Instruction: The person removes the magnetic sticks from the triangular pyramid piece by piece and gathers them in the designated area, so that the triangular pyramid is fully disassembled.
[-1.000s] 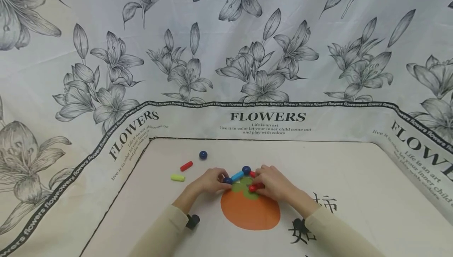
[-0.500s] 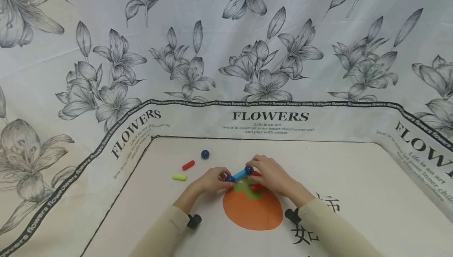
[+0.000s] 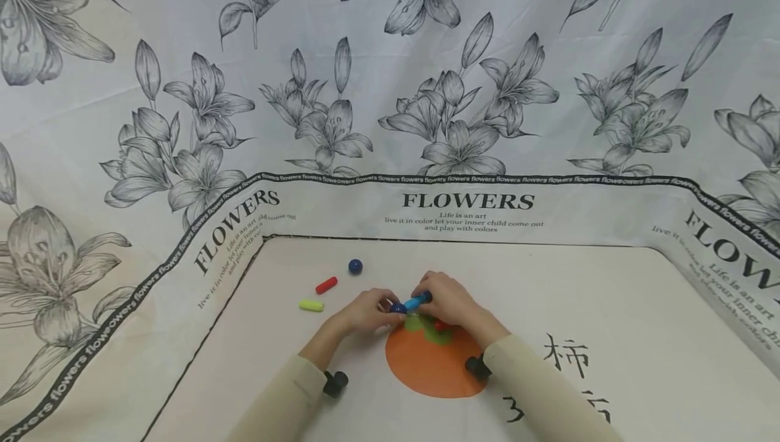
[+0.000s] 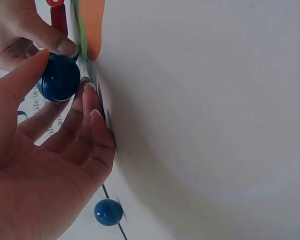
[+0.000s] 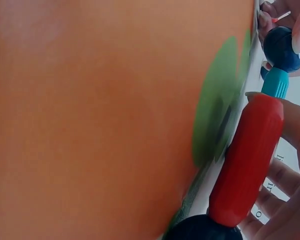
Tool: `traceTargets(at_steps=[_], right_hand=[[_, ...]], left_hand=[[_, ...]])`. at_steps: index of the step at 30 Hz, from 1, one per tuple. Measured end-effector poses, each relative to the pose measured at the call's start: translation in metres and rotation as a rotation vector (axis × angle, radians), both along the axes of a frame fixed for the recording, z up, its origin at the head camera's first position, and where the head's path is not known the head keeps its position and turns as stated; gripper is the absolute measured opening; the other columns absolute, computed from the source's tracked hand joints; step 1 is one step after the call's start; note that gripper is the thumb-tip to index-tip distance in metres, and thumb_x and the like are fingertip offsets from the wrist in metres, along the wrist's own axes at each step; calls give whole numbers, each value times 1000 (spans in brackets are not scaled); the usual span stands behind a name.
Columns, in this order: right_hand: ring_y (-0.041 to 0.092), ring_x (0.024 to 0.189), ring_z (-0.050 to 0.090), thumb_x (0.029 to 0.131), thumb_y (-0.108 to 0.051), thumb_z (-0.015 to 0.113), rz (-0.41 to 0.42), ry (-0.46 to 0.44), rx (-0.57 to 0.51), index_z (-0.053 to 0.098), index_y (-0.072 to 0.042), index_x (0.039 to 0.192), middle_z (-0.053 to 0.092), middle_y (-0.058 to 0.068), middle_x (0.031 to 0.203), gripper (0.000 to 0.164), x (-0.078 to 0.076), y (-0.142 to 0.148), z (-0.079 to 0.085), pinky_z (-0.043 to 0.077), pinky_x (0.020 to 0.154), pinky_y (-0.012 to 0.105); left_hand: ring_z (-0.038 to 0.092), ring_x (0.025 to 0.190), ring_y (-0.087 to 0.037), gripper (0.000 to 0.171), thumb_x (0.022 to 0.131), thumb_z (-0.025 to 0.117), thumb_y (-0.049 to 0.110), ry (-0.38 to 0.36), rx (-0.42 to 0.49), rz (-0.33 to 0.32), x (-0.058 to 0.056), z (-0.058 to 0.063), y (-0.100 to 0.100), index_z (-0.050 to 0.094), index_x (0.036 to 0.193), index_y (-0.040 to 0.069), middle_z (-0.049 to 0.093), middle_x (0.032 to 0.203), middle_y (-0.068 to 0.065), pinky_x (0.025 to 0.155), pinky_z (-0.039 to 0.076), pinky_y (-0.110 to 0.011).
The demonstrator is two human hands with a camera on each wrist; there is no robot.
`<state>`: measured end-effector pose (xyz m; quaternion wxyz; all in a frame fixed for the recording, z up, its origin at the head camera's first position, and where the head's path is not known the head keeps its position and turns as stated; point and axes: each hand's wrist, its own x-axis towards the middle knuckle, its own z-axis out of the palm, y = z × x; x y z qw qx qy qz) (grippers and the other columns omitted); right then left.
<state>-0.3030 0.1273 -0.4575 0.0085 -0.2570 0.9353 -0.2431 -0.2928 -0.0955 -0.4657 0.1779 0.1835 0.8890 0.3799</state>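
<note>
My left hand (image 3: 368,310) pinches a dark blue ball (image 4: 60,77) between thumb and fingers. From this ball a light blue rod (image 3: 416,302) runs to a second dark blue ball (image 3: 426,296), where my right hand (image 3: 449,300) grips the joint. The right wrist view has a red rod (image 5: 247,160) slanting down from my right fingers to another dark ball (image 5: 205,230), cut off by the frame's lower edge. Much of the joint is hidden behind the red rod and my fingers. Both hands work just above the green leaf print.
A loose blue ball (image 3: 355,267), a red rod (image 3: 326,285) and a yellow-green rod (image 3: 311,306) lie on the table left of my hands. An orange persimmon print (image 3: 426,364) marks the cloth underneath. Flower-patterned fabric (image 3: 390,90) rises behind the table.
My right hand has shifted from the red rod to the far blue ball, slightly leftward. My left hand stays at its ball. The light blue rod's far end has turned a little.
</note>
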Motion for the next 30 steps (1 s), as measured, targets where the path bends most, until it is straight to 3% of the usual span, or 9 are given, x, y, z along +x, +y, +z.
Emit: traceTargets(at_steps=[7,14,19,24,30], right_hand=[[14,89,56,86,-17,84,-49,-8,15,83,-15,98,65,-4,96,13,0,-4,1,52,82,37],[13,82,55,85,-19,85,-70,9,14,83,-16,91,65,-4,88,7,-2,-6,-3,50,79,37],[13,83,55,85,-17,84,-63,-15,-2,83,-15,92,65,-4,89,7,-2,-4,-3,50,81,37],[15,87,57,86,-14,83,-55,-22,10,82,-13,98,66,-1,94,12,0,-3,-3,52,85,40],[17,91,58,88,-13,81,-53,-37,51,78,-10,106,66,1,100,19,0,-2,-2,52,89,41]], left_hand=[[58,95,-20,29,94,76,35,6,7,15,3,1,-1,70,113,14,65,100,0,85,53,-38],[60,97,-18,27,91,79,35,-3,15,-40,3,-2,1,73,109,16,67,98,4,91,52,-38],[60,98,-18,25,91,79,32,6,29,-30,3,-1,-1,73,110,16,68,102,5,91,53,-40],[60,95,-20,29,91,79,34,14,26,50,-1,4,-9,72,113,16,67,103,1,83,54,-37],[61,82,-21,40,93,76,36,91,-36,267,-17,10,-11,65,123,13,61,101,-7,70,54,-30]])
